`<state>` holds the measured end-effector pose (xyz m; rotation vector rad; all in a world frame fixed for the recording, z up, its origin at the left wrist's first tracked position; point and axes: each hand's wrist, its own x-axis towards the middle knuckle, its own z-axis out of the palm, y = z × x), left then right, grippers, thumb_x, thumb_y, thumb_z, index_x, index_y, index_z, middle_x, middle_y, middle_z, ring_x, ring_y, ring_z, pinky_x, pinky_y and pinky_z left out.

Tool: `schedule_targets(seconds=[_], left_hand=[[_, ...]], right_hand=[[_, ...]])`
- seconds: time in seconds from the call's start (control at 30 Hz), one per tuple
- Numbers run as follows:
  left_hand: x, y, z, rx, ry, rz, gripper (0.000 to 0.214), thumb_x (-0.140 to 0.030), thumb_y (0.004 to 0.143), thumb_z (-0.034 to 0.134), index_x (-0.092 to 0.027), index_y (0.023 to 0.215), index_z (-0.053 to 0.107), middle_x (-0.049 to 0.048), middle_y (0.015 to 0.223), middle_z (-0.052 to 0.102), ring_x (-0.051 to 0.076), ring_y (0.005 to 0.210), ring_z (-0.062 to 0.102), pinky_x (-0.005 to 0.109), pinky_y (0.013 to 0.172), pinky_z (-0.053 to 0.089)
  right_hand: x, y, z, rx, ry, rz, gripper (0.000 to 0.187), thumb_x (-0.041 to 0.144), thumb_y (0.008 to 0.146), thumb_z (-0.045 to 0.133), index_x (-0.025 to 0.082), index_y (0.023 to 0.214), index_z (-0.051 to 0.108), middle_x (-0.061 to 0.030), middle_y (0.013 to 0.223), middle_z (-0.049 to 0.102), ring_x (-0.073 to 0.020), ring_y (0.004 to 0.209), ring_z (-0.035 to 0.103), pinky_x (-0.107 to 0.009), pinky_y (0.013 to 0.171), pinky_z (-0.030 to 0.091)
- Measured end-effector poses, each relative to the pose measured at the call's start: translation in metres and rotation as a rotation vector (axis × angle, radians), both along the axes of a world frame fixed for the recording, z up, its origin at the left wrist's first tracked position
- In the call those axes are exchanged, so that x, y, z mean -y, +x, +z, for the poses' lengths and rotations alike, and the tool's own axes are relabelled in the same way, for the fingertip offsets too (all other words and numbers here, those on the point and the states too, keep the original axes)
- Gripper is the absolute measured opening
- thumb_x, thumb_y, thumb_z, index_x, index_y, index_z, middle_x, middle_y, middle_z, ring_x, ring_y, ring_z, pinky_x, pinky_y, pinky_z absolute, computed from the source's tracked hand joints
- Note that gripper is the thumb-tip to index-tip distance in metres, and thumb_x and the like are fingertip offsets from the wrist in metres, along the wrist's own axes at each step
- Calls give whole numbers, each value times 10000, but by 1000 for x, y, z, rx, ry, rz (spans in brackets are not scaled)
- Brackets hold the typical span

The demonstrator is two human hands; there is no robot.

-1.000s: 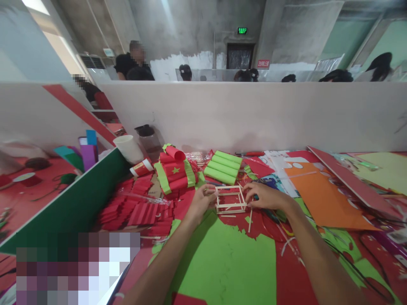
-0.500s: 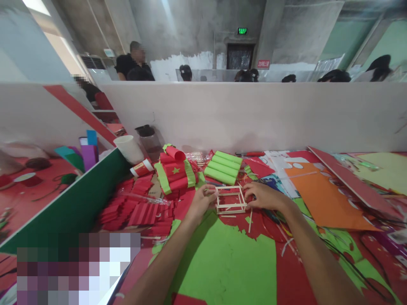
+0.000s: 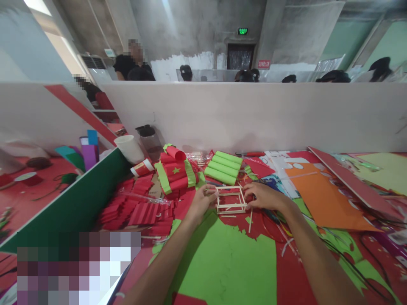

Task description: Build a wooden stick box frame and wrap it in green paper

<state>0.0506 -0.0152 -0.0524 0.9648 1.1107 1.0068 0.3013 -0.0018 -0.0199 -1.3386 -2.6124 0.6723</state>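
Observation:
A small box-shaped frame of thin wooden sticks stands on the paper-covered table. My left hand pinches its left side with curled fingers. My right hand grips its right side, fingers closed against the sticks. Loose sticks lie on the table just below the frame. A green paper sheet lies between my forearms.
Behind the frame sit a row of green paper rolls and a red-and-green paper lantern with a star. Folded red paper strips, a white cup and a jar stand left; an orange sheet lies right. A white partition closes the back, people beyond.

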Motion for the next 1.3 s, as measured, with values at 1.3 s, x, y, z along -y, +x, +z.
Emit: schedule_targets(seconds=[1.3], left_hand=[[2,2,6,-6,-14,9,211,-99,791,612,-161,981,545,72,980,617,128,692,633,268,610,550]], right_hand=[[3,0,1,23,37,17,356,523,660,716,208,821,678,-77,1135,617,-266,995,573,-332,831,423]])
